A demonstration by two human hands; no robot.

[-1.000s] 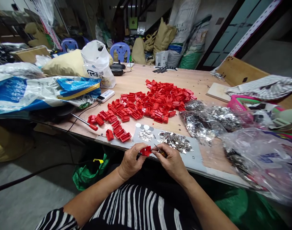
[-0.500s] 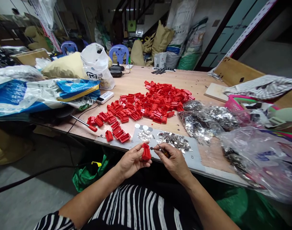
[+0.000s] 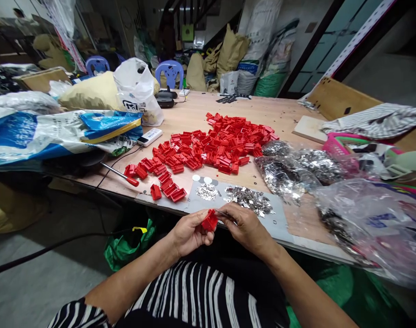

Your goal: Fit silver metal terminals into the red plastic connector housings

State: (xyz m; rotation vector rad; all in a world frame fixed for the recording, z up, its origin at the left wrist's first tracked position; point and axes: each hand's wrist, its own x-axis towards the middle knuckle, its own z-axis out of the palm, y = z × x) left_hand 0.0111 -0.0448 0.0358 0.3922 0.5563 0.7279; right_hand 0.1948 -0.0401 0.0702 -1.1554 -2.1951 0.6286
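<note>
My left hand (image 3: 191, 233) is closed round a small red plastic box (image 3: 209, 220), held just off the table's front edge. The box is tilted more than before. My right hand (image 3: 250, 229) pinches a thin dark metal tool (image 3: 225, 214), its tip at the right side of the box; the fingers hide most of the tool. Beyond my hands, on a grey sheet (image 3: 278, 224), lie a small pile of shiny metal pieces (image 3: 208, 192) and a wider pile of metal plates (image 3: 250, 200). Several more red boxes (image 3: 172, 189) lie to the left of the sheet.
A large heap of red boxes (image 3: 231, 139) covers the middle of the table. Clear bags of metal parts (image 3: 286, 175) and a pink basket (image 3: 334, 145) stand right. At left are a red-handled tool (image 3: 124, 175), a white device (image 3: 149, 136) and plastic sacks (image 3: 57, 134).
My left hand has turned the red box to a more slanted angle. My right hand has moved slightly left, bringing the tool's tip against the box; its yellowish handle no longer shows.
</note>
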